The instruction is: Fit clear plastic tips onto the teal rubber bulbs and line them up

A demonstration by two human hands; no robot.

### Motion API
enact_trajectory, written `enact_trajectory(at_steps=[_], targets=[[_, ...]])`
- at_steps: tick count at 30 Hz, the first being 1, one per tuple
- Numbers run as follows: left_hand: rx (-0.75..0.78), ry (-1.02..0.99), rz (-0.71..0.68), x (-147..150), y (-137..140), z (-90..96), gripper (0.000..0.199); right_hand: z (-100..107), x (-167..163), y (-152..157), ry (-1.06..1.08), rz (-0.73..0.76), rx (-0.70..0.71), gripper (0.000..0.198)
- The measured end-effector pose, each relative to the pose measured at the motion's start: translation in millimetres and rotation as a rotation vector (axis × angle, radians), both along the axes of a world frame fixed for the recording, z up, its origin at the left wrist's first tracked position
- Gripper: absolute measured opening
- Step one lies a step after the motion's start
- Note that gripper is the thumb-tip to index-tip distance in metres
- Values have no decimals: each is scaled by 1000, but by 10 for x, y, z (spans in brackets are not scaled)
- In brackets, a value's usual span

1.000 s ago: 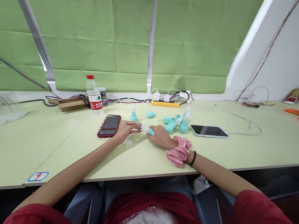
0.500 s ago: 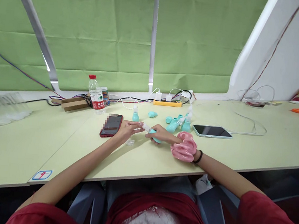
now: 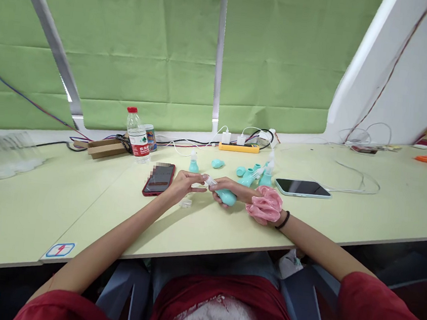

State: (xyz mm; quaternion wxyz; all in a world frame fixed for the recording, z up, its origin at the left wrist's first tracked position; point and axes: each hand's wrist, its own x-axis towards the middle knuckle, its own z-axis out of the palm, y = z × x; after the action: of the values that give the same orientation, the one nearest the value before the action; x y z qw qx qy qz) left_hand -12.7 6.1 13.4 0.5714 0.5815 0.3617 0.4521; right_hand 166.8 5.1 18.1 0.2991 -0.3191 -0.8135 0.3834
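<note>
A teal squeeze bulb (image 3: 227, 197) with a clear nozzle (image 3: 209, 181) is held just above the table between my hands. My right hand (image 3: 229, 187) is wrapped around the bulb near its neck. My left hand (image 3: 188, 184) pinches the clear nozzle at its tip, with the lower fingers stretched out. Below my left hand lies a small clear plastic piece (image 3: 185, 203). Behind my hands stands another teal bulb with a clear nozzle (image 3: 194, 165). A loose teal bulb (image 3: 217, 163) lies beside it, and several more teal bulbs (image 3: 247, 178) cluster to the right.
A red-cased phone (image 3: 159, 180) lies left of my hands and a second phone (image 3: 303, 188) to the right. Farther back are a water bottle (image 3: 139, 139), a can (image 3: 150, 137), an open cardboard box (image 3: 108, 149) and an orange power strip (image 3: 238, 147). Clear plastic containers (image 3: 3, 158) stand far left.
My right hand has turned the bulb so more of its rounded body shows, and its fingers have moved up toward the nozzle. My left hand keeps its pinch on the nozzle.
</note>
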Motion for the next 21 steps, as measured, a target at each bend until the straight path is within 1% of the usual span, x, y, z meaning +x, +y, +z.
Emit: enact_trajectory(at_steps=[1,3,5,7,8,9,11,13,15,16,18,21], targets=[[15,25,6,-13,-3,37,29,10,-6,-2,9,52,-22,38],[63,62,60,-64,5,112,35,22,-25,43,43,138,-86,35],[149,141,156,-145,30,179,39,28,-39,158,125,82,-38,30],[259,346,207,-243,61,232,35,42,-42,321,204,-84,125,27],[311,478,183,-291,73,252,31,57,-40,406,200,-159,201,25],[355,610,131,-335,81,268,27,77,-36,486,186,-219,262,25],[398,823,-29,-403,86,286,24,126,-28,615,87,-302,363,24],[382,958,-176,-438,80,282,27,165,-24,698,-53,-356,419,23],[361,1036,-266,-442,76,254,33,164,-29,757,-163,-397,426,23],[365,1061,-292,-435,78,233,34,146,-33,785,-199,-415,418,23],[416,1092,-300,-405,88,177,29,83,-44,849,-267,-453,396,23],[539,1109,-232,-330,111,67,25,-14,-66,932,-394,-526,403,26]])
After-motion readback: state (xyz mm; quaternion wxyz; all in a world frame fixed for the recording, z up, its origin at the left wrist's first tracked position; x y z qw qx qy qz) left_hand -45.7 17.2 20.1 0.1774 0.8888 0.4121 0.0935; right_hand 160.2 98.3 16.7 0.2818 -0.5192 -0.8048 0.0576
